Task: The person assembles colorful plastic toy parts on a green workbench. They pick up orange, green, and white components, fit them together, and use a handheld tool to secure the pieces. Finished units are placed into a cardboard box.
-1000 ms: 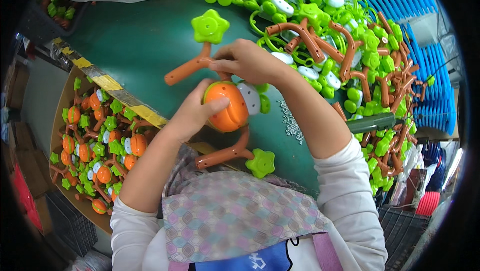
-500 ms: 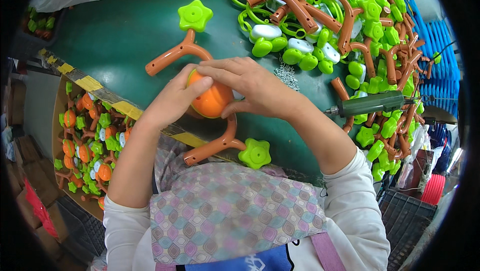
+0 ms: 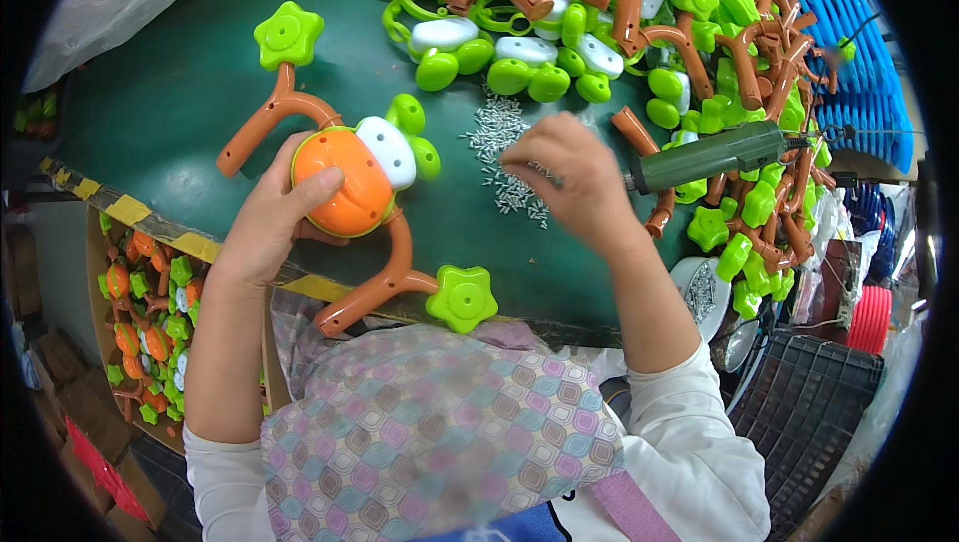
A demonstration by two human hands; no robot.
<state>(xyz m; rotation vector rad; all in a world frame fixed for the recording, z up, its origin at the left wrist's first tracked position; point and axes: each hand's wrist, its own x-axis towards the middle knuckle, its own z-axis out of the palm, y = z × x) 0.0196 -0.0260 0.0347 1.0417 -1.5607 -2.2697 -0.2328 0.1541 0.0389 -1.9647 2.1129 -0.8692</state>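
My left hand (image 3: 268, 212) is closed round the side of an orange plastic toy body (image 3: 335, 180), its thumb lying across the front. Joined to this body are a white rounded piece (image 3: 386, 153) with small holes, green round lobes (image 3: 415, 132), and two forked brown plastic branches (image 3: 385, 272) ending in green stars (image 3: 464, 299). My right hand (image 3: 564, 177) is over a heap of small silver screws (image 3: 494, 132), fingers pinched, with a few screws showing between them. Just right of that hand lies a dark green power screwdriver (image 3: 709, 157).
Loose green and white parts (image 3: 524, 52) and brown branch pieces (image 3: 744, 67) pile up along the table's far and right sides. A cardboard box (image 3: 270, 367) of similar orange toys stands at lower left. Blue stacked trays (image 3: 859, 72) and a black crate (image 3: 809, 422) are at right.
My right hand has let go of the orange toy and moved right to the screws. The toy has turned, showing its white piece and green lobes. The whole view has shifted.
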